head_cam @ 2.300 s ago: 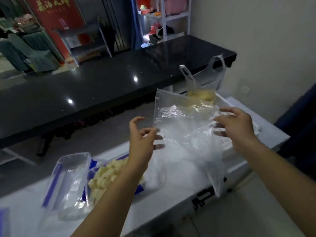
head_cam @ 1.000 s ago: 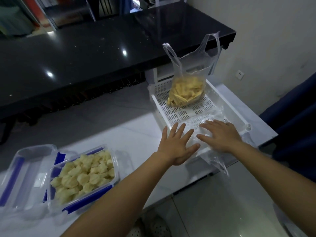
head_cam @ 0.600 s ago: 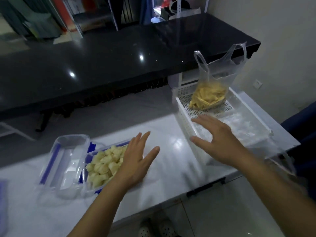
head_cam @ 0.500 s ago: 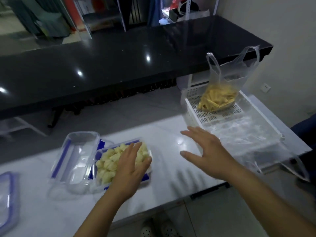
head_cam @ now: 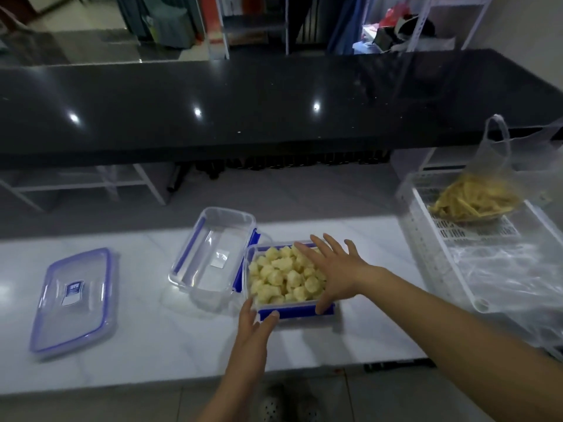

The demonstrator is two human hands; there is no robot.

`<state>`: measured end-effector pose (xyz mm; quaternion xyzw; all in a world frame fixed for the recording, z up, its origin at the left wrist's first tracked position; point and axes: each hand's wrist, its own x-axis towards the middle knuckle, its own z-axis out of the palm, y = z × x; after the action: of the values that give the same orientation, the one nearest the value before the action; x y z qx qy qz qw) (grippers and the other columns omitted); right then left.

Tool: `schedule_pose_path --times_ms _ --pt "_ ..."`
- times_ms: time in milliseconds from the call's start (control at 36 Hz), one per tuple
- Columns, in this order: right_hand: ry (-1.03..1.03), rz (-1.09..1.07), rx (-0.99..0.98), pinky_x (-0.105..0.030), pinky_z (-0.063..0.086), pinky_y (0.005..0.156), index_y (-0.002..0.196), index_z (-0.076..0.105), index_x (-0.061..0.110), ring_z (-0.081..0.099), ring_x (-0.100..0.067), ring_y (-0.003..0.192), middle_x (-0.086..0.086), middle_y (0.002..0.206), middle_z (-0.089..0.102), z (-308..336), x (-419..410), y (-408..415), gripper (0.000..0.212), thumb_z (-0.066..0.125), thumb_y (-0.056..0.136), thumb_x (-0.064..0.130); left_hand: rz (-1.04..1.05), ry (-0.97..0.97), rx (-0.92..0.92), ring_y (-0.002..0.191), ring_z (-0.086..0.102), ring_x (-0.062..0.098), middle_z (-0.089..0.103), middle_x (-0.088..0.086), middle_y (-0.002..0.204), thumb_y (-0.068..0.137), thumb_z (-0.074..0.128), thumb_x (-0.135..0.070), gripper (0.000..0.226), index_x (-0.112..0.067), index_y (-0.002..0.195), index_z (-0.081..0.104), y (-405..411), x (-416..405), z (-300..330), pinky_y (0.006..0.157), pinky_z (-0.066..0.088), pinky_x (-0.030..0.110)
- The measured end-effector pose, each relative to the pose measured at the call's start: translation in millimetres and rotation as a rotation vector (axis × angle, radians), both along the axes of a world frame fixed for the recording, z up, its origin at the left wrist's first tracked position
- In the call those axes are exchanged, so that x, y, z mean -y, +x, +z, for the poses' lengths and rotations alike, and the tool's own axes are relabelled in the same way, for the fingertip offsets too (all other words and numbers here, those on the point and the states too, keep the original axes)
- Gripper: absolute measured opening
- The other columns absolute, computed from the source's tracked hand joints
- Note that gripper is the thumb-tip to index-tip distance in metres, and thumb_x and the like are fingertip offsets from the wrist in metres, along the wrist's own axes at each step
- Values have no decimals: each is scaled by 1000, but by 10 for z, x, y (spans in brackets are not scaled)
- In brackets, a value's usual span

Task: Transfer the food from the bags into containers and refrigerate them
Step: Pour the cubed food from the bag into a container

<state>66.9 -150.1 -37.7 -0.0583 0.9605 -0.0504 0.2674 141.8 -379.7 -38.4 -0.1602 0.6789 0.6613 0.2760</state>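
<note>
While my right hand (head_cam: pixel 330 271) lies spread and flat over the full container (head_cam: pixel 285 280) of pale food chunks (head_cam: pixel 278 277), thumb reaching down its near blue clip, my left hand (head_cam: pixel 254 327) touches the near-left corner with straight fingers, gripping nothing; the container sits mid-counter, touching the empty container (head_cam: pixel 213 254) on its left; I judge the heap too high, so a careless shove could spill chunks; the lid (head_cam: pixel 73 300) lies well apart to the left, a long reach; the bag of strips (head_cam: pixel 475 199) in the white basket (head_cam: pixel 426 254) waits unemptied, and its slack plastic could tip.
</note>
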Motion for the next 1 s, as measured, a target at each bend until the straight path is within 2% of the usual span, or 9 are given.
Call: schedule_pose_path --times_ms 194,361,444,528,611,722,833,944,1000 --pt "18 -155 5 -59 4 117 144 -31 49 -9 -33 151 -2 166 -11 -18 37 167 147 72 45 83 -60 16 -59 116 41 7 37 -16 135 99 59 -36 67 -47 151 19 -168 -42 -68 76 41 19" --pt "27 -516 -127 -54 22 113 150 -18 38 11 -34 142 -4 159 4 -141 137 760 141 50 42 97 -180 56 -92 97 49 -11 47 -37 110 98 60 -35 44 -66 116 33 -522 -295 -131 59 48 7" --pt "6 -691 -165 -52 26 111 149 -21 39 19 -35 139 -6 158 9 -148 164 981 141 50 42 98 -272 82 -127 114 53 4 49 -19 137 97 62 -34 62 -53 144 27 -733 -486 -155 88 53 23" --pt "-59 -799 -186 -52 25 111 147 -26 43 22 -35 141 -5 161 12 -94 160 1128 141 45 40 100 -314 89 -123 133 47 20 36 -5 156 93 66 -37 76 -51 151 20 -933 -652 -130 109 46 46" --pt "-118 -857 -188 -52 23 113 149 -24 46 20 -33 143 -3 163 11 -48 166 1230 140 42 39 103 -368 92 -113 135 49 25 39 1 157 82 66 -45 80 -54 149 24 -1080 -810 -100 110 44 50" --pt "-170 -862 -179 -52 19 114 149 -24 48 16 -30 145 0 164 5 -17 164 1304 131 47 50 98 -418 112 -134 127 56 23 47 0 151 93 64 -36 70 -49 150 26 -1188 -963 -130 107 48 46" --pt "-173 -837 -157 -51 15 116 149 -20 49 10 -27 147 3 165 3 31 121 1331 125 40 51 98 -468 71 -187 118 57 12 43 -3 154 96 63 -37 67 -48 151 26 -1144 -924 -105 88 50 24" --pt "-191 -698 -175 -54 2 121 153 -3 51 -13 -22 152 8 167 -13 143 82 1296 110 32 59 97 -538 -193 -406 148 28 12 20 -13 165 89 59 -62 76 -53 152 18 -936 -570 -14 111 39 40" --pt "-229 -634 -187 -53 0 122 153 1 52 -19 -19 151 10 166 -19 207 143 1209 102 30 65 96 -535 -338 -523 149 17 4 9 -21 166 80 51 -76 81 -62 148 9 -751 -288 32 116 29 39"
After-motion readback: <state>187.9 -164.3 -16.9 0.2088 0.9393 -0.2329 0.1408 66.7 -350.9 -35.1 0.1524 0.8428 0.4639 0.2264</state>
